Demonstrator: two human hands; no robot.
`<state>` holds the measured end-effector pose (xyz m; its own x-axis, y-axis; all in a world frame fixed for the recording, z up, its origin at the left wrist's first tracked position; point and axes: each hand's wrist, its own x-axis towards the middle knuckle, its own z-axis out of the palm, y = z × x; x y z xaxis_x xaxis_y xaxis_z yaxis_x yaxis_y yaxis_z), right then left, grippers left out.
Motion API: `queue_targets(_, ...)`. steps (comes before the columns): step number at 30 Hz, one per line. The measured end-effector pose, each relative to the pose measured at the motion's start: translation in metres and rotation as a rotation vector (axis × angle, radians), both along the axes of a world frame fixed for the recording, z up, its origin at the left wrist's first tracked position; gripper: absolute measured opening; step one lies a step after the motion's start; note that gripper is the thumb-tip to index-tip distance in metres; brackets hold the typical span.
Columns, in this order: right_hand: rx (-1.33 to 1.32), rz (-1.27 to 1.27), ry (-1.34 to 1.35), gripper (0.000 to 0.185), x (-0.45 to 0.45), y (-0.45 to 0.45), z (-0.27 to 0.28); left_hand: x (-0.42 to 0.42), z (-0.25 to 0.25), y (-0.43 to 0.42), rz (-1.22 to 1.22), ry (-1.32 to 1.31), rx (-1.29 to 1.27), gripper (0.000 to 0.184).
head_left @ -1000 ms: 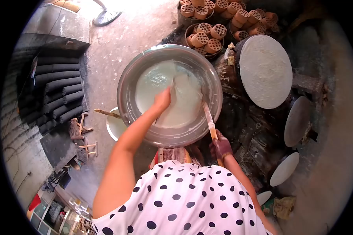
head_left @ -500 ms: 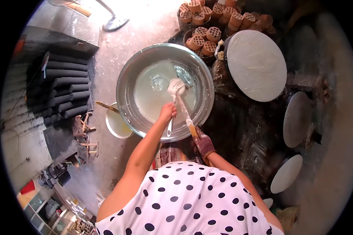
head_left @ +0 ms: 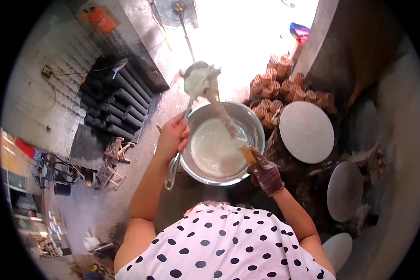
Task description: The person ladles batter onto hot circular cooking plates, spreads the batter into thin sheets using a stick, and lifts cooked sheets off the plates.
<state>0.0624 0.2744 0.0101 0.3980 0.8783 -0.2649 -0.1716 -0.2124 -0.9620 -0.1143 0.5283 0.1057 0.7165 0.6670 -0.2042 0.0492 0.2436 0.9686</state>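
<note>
Paste-laden ladle (head_left: pixel 198 77) and coated stick (head_left: pixel 226 121) meet over a metal basin (head_left: pixel 253 122)

A person in a sleeveless white top with black dots (head_left: pixel 219 242) works with both arms stretched forward. The right hand (head_left: pixel 267 176), in a dark maroon knitted glove, is closed around the yellowish wooden grip of the stick at the basin's near right side. The bare left hand (head_left: pixel 172 135) has its fingers wrapped around the ladle's metal handle, whose looped end points back toward the body. Thick white paste heaps in the ladle's bowl, seen past the basin's far left rim, and smears the stick along its upper length – the two tools come together at that clump, though whether metal touches wood is hidden by the paste. Below, the wide basin holds a smooth, pale liquid (head_left: pixel 217 149), with streaks on its inner wall

To the right, a light round disc (head_left: pixel 338 252) sits nearest the body, a grey disc (head_left: pixel 344 191) farther along and a large white disc (head_left: pixel 306 132) beside the basin. At left, low wooden stools (head_left: pixel 114 163) stand near a stack of black cylinders (head_left: pixel 121 100) pierced with holes at their ends. Orange-brown perforated cylinders (head_left: pixel 266 88) are heaped beyond the basin – and farther off, a standing fan (head_left: pixel 175 10) rises at the edge of the brightly lit floor (head_left: pixel 238 51), with an orange item (head_left: pixel 101 18) against the wall at upper left
</note>
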Motion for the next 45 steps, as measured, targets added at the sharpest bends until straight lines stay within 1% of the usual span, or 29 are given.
queue_targets(1, 0.033, -0.028, -0.054, 0.044, 0.004, 0.001, 0.013, -0.006, 0.014, 0.007, -0.01, -0.012, 0.042, 0.034)
queue_targets(3, 0.154, 0.005, -0.436, 0.032, 0.027, 0.004, -0.01, -0.018, 0.021, 0.027, -0.012, -0.04, 0.091, 0.034)
queue_targets(5, 0.09, 0.049, -0.425, 0.03, 0.035, 0.01, -0.007, -0.027, -0.007, 0.058, -0.079, 0.148, 0.033, 0.033)
queue_targets(6, 0.111, -0.033, -0.749, 0.027, 0.03, 0.014, -0.013, -0.026, -0.019, 0.062, -0.116, 0.135, -0.092, 0.031)
queue_targets(7, 0.101, -0.032, -0.743, 0.027, 0.023, 0.018, -0.024, -0.024, -0.051, 0.073, -0.119, 0.14, -0.101, 0.031)
queue_targets(8, 0.08, -0.09, -0.977, 0.028, 0.013, 0.021, -0.037, -0.02, -0.094, 0.087, -0.12, 0.004, -0.519, 0.033)
queue_targets(9, 0.047, -0.148, -1.207, 0.028, 0.003, 0.021, -0.047, -0.019, -0.113, 0.087, -0.13, -0.062, -0.739, 0.034)
queue_targets(10, -0.101, -0.111, -1.355, 0.032, -0.003, 0.018, -0.052, -0.018, -0.127, 0.084, -0.127, -0.109, -0.959, 0.035)
queue_targets(13, -0.151, -0.182, -1.443, 0.037, -0.023, -0.016, -0.074, -0.005, -0.146, 0.051, -0.14, -0.134, -1.166, 0.033)
queue_targets(15, -0.287, -0.248, -1.289, 0.044, -0.046, -0.065, -0.083, -0.008, -0.131, -0.007, -0.236, 0.139, -0.254, 0.018)
queue_targets(17, -0.342, -0.317, -1.199, 0.057, -0.055, -0.09, -0.101, 0.02, -0.166, -0.014, -0.298, 0.17, -0.317, 0.019)
queue_targets(19, -0.411, -0.371, -1.16, 0.056, -0.063, -0.114, -0.118, 0.063, -0.186, -0.019, -0.292, 0.14, -0.981, 0.031)
queue_targets(21, -0.465, -0.461, -1.127, 0.055, -0.064, -0.144, -0.122, 0.088, -0.172, -0.062, -0.364, 0.179, -0.956, 0.033)
queue_targets(23, -0.427, -0.626, -1.062, 0.053, -0.076, -0.18, -0.117, 0.096, -0.132, -0.118, -0.408, 0.241, -0.18, 0.028)
queue_targets(24, -0.419, -0.677, -1.072, 0.053, -0.078, -0.197, -0.122, 0.113, -0.139, -0.131, -0.457, 0.248, -0.176, 0.028)
queue_targets(27, -0.602, -0.774, -1.044, 0.053, -0.073, -0.237, -0.138, 0.17, -0.186, -0.163, -0.804, 0.237, -0.606, 0.027)
queue_targets(28, -0.62, -0.815, -1.025, 0.053, -0.073, -0.251, -0.14, 0.204, -0.187, -0.187, -0.743, 0.318, -0.955, 0.026)
queue_targets(29, -0.627, -0.865, -1.035, 0.052, -0.068, -0.271, -0.14, 0.221, -0.187, -0.216, -0.711, 0.351, -1.016, 0.03)
queue_targets(31, -0.661, -0.973, -1.046, 0.051, -0.057, -0.311, -0.135, 0.229, -0.169, -0.276, -0.904, 0.214, -0.359, 0.036)
queue_targets(32, -0.72, -0.998, -1.051, 0.049, -0.055, -0.332, -0.127, 0.234, -0.159, -0.313, -0.855, 0.194, -0.223, 0.041)
queue_targets(33, -0.779, -1.013, -1.052, 0.048, -0.055, -0.351, -0.123, 0.244, -0.183, -0.332, -0.888, 0.112, -0.273, 0.035)
queue_targets(35, -0.861, -1.075, -0.986, 0.047, -0.05, -0.39, -0.143, 0.29, -0.193, -0.379, -1.002, 0.225, -0.498, 0.037)
queue_targets(36, -0.895, -1.113, -1.06, 0.046, -0.049, -0.408, -0.148, 0.33, -0.202, -0.398, -0.777, 0.511, -1.203, 0.033)
queue_targets(37, -0.928, -1.153, -1.141, 0.045, -0.049, -0.421, -0.15, 0.367, -0.206, -0.415, -0.731, 0.603, -1.415, 0.03)
queue_targets(39, -0.959, -1.093, -1.063, 0.041, -0.068, -0.472, -0.145, 0.395, -0.201, -0.453, -0.972, 0.5, -1.185, 0.029)
queue_targets(41, -0.998, -1.283, -0.911, 0.037, -0.099, -0.512, -0.164, 0.392, -0.174, -0.487, -1.238, 0.318, -0.512, 0.028)
queue_targets(42, -1.004, -1.287, -0.892, 0.037, -0.102, -0.521, -0.155, 0.391, -0.166, -0.501, -1.286, 0.246, -0.281, 0.028)
queue_targets(44, -1.163, -1.463, -0.807, 0.037, -0.107, -0.51, -0.115, 0.388, -0.171, -0.509, -1.309, 0.247, -0.261, 0.027)
queue_targets(45, -1.167, -1.468, -0.797, 0.037, -0.095, -0.515, -0.114, 0.397, -0.178, -0.526, -1.327, 0.243, -0.233, 0.026)
